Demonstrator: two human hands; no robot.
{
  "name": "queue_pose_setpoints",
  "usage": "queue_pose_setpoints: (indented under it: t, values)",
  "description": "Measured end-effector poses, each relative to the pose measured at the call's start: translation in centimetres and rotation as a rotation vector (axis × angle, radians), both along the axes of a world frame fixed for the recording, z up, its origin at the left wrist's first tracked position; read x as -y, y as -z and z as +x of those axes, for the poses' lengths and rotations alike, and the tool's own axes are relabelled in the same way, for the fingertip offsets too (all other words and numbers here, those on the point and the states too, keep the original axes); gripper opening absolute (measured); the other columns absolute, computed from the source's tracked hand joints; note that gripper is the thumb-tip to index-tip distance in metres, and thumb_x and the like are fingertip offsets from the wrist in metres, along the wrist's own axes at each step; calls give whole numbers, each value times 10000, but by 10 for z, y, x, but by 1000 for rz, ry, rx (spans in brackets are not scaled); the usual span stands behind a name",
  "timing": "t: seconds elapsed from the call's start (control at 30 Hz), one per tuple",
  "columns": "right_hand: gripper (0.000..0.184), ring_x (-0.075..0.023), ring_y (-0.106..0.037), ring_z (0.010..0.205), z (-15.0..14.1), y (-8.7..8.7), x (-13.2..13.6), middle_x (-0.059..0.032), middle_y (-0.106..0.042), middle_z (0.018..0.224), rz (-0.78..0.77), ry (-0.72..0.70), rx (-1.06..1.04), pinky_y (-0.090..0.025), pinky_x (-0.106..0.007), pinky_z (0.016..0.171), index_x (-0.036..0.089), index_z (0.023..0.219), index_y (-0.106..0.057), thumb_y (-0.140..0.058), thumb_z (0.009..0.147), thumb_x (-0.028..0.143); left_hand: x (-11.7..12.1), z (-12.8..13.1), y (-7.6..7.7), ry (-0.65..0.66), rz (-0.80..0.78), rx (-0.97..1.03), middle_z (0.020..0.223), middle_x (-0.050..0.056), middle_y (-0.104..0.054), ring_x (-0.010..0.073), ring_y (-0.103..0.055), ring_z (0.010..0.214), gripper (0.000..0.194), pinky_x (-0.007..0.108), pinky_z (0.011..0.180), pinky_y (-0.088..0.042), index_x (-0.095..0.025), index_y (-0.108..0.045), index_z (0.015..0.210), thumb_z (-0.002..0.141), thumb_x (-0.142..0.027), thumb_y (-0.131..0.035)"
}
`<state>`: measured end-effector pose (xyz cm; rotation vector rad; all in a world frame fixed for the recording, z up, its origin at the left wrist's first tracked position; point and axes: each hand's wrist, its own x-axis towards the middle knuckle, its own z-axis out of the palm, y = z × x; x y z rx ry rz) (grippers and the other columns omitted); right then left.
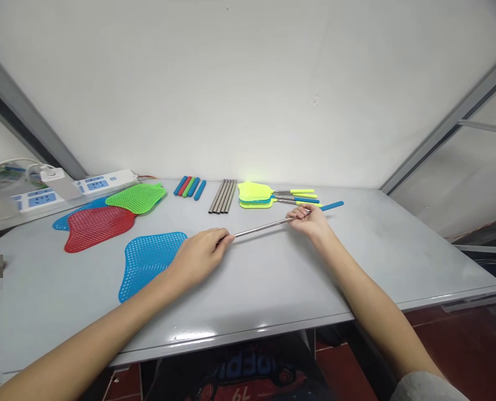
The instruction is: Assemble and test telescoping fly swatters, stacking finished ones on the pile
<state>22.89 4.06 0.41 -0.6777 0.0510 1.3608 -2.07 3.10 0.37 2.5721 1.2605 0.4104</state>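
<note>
A fly swatter with a blue perforated head (150, 264), a thin metal rod (262, 227) and a blue handle (332, 205) lies across both my hands, tilted up to the right. My left hand (202, 253) is closed around the rod beside the head and covers where the two meet. My right hand (310, 221) grips the rod's other end, just before the blue handle, with palm turned partly up and fingers curled. Beyond that hand lie several assembled fly swatters (254, 192) with yellow and blue heads, stacked together.
Loose green (137, 197), red (100, 227) and blue (62, 221) swatter heads overlap at left. Several coloured handle grips (188, 187) and metal tubes (223, 196) lie near the wall. White power strips (106, 181) run along the back left of the grey table (382, 250).
</note>
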Motion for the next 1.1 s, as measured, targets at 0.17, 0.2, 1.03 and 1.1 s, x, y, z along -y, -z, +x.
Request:
queue_pose_setpoints:
  t: [0.17,0.2,1.03,1.1]
  values:
    - [218,-68,-110,278,-7,6,2,88,-112,344,38,84,5,-195,-189,296,188,523,-131,-286,636,84,3,-1,5,-5,14,-68,666,0,-547,149,-507,626,350,244,509,-269,-204,-454,696,846,-383,-193]
    - [216,-71,-104,278,-8,7,3,88,-103,341,44,101,6,-189,-190,294,188,520,-136,-287,636,86,5,0,6,-7,11,-78,653,-1,-540,148,-500,607,346,245,502,-260,-205,-445,693,847,-380,-190]
    - [306,-63,-107,297,-35,17,14,93,-98,354,287,120,17,-198,-187,309,184,509,-191,-341,776,193,7,-2,7,-101,-158,-77,579,-5,-475,139,-442,543,329,244,484,-223,-194,-345,595,824,-380,-200]
    - [301,-63,-113,299,-36,18,14,93,-100,355,302,98,14,-204,-187,314,184,510,-199,-341,775,193,6,-2,8,-100,-157,-77,581,-6,-476,139,-442,544,327,244,485,-223,-194,-342,596,823,-384,-203]
